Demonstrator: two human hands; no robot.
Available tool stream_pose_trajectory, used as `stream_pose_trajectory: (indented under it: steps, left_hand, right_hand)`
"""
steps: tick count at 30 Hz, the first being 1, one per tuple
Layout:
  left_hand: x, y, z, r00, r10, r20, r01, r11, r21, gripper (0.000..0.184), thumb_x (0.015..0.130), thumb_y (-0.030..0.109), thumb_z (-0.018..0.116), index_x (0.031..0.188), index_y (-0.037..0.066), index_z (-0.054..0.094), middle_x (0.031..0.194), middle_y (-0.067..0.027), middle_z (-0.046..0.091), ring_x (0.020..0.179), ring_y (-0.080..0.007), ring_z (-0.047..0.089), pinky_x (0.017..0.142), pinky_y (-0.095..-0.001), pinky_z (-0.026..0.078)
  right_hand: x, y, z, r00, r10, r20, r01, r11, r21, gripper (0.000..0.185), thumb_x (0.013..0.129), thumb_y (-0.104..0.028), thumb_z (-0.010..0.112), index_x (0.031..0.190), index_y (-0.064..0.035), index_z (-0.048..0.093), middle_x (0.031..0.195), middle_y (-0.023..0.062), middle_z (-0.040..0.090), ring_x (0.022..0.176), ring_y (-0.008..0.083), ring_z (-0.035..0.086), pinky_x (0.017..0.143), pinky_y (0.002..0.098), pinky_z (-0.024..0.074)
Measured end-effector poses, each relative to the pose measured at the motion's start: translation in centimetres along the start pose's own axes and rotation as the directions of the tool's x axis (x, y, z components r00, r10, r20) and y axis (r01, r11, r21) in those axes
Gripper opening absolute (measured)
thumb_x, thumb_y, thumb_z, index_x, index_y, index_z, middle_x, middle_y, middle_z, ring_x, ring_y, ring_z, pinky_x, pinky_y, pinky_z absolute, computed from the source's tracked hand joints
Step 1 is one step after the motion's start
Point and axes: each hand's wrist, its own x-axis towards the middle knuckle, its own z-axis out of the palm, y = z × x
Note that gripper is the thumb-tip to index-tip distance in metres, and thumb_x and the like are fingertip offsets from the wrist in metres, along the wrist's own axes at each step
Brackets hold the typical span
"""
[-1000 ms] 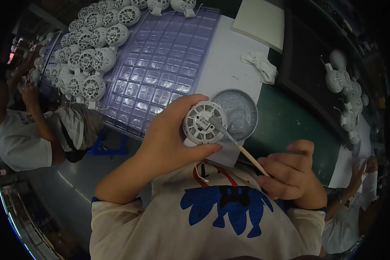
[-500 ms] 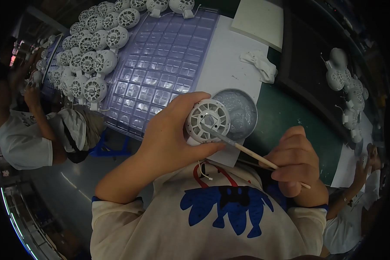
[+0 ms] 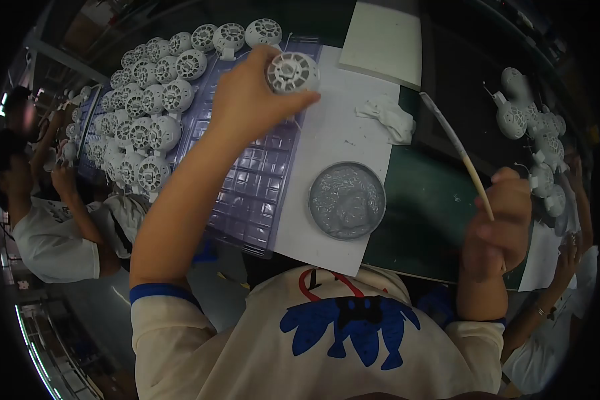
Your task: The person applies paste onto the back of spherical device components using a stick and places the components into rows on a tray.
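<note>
My left hand (image 3: 257, 93) is wrapped round a white slotted round plastic housing (image 3: 292, 72), held above the far part of the purple tray. Its spoked face with a hub in the middle points up at me. Off to the right, my right hand (image 3: 500, 223) grips a thin brush (image 3: 470, 163) by its pale wooden handle. The brush's grey-smeared tip points up and away, clear of everything. Between the hands, a round tin of grey grease (image 3: 348, 200) sits on white paper (image 3: 313, 250); the grease surface is streaked and uneven.
Many similar white housings (image 3: 153, 100) crowd the left side by the purple compartment tray (image 3: 247, 207). A crumpled white cloth (image 3: 388, 120) and a pale board (image 3: 383, 43) lie beyond the tin. More housings (image 3: 547, 147) stand right. Co-workers (image 3: 63, 233) sit on both sides.
My left hand has carried the housing away from the tin, forward and left over the tray. My right hand has drawn the brush off the housing and moved right, tipping it upward.
</note>
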Motion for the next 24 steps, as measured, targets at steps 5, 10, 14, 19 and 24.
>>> stream_pose_trajectory:
  steps: [5, 10, 14, 19, 24]
  left_hand:
    - [8.9, -1.9, 3.6, 0.894, 0.336, -0.297, -0.204, 0.894, 0.399, 0.066, 0.058, 0.052, 0.077, 0.100, 0.002, 0.066, 0.126, -0.0137, 0.053, 0.126, -0.0303, 0.040, 0.102, -0.0562, 0.027]
    - [10.0, -2.1, 6.3, 0.891, 0.331, -0.310, -0.103, 0.813, 0.573, 0.064, 0.058, 0.052, 0.077, 0.095, 0.001, 0.068, 0.129, -0.0165, 0.051, 0.132, -0.0337, 0.033, 0.107, -0.0591, 0.019]
    - [9.5, -2.0, 5.8, 0.934, 0.249, -0.257, -0.045, 0.794, 0.607, 0.069, 0.059, 0.054, 0.077, 0.101, 0.000, 0.066, 0.134, -0.0179, 0.047, 0.136, -0.0357, 0.027, 0.108, -0.0616, 0.014]
    - [7.6, -2.3, 2.7, 0.916, 0.296, -0.271, -0.104, 0.828, 0.551, 0.077, 0.069, 0.051, 0.073, 0.124, 0.001, 0.051, 0.141, -0.0197, 0.038, 0.138, -0.0377, 0.022, 0.109, -0.0591, 0.014]
    - [1.3, -2.0, 0.3, 0.935, 0.249, -0.253, -0.205, 0.961, 0.188, 0.068, 0.075, 0.033, 0.073, 0.130, 0.006, 0.045, 0.146, -0.0200, 0.029, 0.138, -0.0375, 0.020, 0.110, -0.0508, 0.018]
  right_hand:
    - [0.1, 0.5, -0.8, 0.997, 0.036, -0.067, -0.041, 0.997, -0.065, 0.017, 0.088, -0.029, 0.048, 0.085, -0.0147, 0.057, 0.084, 0.0112, 0.060, 0.076, 0.0213, 0.050, 0.074, 0.0413, 0.0385]
    - [0.1, 0.3, -1.3, 0.990, 0.123, -0.068, -0.124, 0.992, -0.003, 0.017, 0.089, -0.030, 0.047, 0.085, -0.0154, 0.056, 0.085, 0.0107, 0.061, 0.077, 0.0207, 0.051, 0.076, 0.0423, 0.0381]
    - [0.3, 0.6, -2.5, 0.990, 0.125, -0.063, -0.126, 0.992, -0.024, 0.019, 0.091, -0.033, 0.046, 0.089, -0.0159, 0.055, 0.085, 0.0103, 0.061, 0.077, 0.0202, 0.052, 0.077, 0.0425, 0.0385]
    - [1.1, 2.3, -5.2, 0.979, 0.084, -0.188, -0.109, 0.986, -0.127, 0.033, 0.095, -0.026, 0.043, 0.124, -0.0101, 0.049, 0.106, 0.0160, 0.065, 0.092, 0.0252, 0.058, 0.082, 0.0393, 0.0410]
    - [0.6, 8.3, -8.3, 0.920, 0.371, 0.125, -0.148, 0.626, -0.766, 0.045, 0.078, -0.004, 0.057, 0.123, -0.0058, 0.049, 0.109, 0.0099, 0.064, 0.096, 0.0248, 0.058, 0.089, 0.0354, 0.0406]
